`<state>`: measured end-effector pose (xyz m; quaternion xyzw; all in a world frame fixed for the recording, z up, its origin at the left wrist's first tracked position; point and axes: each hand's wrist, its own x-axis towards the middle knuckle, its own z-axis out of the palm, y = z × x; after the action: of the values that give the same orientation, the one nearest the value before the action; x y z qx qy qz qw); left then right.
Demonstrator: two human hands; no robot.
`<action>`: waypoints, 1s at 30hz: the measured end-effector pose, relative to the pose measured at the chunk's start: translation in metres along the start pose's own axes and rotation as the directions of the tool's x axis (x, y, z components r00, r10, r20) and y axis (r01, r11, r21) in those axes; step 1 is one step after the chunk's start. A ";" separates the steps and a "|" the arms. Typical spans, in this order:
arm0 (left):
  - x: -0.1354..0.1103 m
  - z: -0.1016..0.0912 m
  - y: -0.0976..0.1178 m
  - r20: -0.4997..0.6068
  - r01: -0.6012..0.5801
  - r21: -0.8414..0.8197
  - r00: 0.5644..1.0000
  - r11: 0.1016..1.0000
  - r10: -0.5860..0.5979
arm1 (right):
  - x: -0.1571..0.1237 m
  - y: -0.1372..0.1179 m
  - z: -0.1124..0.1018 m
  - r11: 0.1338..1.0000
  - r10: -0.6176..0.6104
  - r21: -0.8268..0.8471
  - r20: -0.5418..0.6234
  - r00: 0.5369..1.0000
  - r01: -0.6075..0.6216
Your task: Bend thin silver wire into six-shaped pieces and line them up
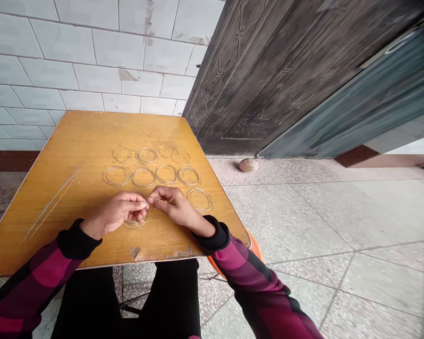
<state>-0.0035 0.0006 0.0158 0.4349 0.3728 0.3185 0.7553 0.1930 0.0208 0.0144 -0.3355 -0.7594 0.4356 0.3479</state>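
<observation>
My left hand (pixel 122 212) is closed in a pinch on a thin wire coil (pixel 136 225) near the front of the table. Fingertips of my right hand (pixel 171 202) meet those of the left and pinch the wire there too; its exact end is hidden by the fingers. Behind the hands, several wire rings (pixel 143 177) lie in rough rows. One more wire ring (pixel 200 201) rests just right of my right hand. To the left lies a loose bundle of straight wires (pixel 53 200).
The wooden table (pixel 92 136) has a chipped front edge and stands by a white tiled wall (pixel 102 47). An orange stool (pixel 256 247) shows under its right side. On the floor sits a roundish object (pixel 248 165) near the dark door (pixel 247 84).
</observation>
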 end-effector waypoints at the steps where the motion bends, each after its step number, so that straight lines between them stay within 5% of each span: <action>1: 0.000 0.000 0.001 0.002 0.017 0.011 1.000 1.000 -0.017 | 0.000 0.000 -0.001 0.998 0.000 -0.068 0.001 1.000 0.001; 10: 0.003 -0.011 -0.001 0.127 0.200 0.002 0.972 0.980 -0.199 | -0.003 -0.004 -0.003 0.975 -0.071 -0.202 0.103 0.992 0.090; 15: 0.006 -0.012 -0.007 0.025 -0.047 -0.186 0.998 0.981 0.053 | 0.000 0.003 -0.006 0.980 -0.185 -0.092 -0.067 0.980 0.179; 18: 0.008 -0.012 -0.008 -0.073 -0.162 -0.274 0.986 0.948 0.148 | 0.002 0.004 -0.007 0.938 -0.331 -0.113 -0.021 0.943 0.327; 23: 0.008 -0.009 -0.009 -0.151 -0.212 -0.370 0.974 0.905 0.167 | 0.004 0.007 -0.003 0.881 -0.367 -0.300 0.055 0.929 0.366; 30: 0.007 -0.003 -0.012 -0.181 -0.215 -0.371 0.971 0.904 0.156 | 0.004 0.012 0.001 0.877 -0.385 -0.294 0.044 0.922 0.381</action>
<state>-0.0004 0.0022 0.0024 0.2857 0.3139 0.4878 0.7628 0.1920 0.0281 0.0045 -0.2306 -0.8645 0.2365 0.3789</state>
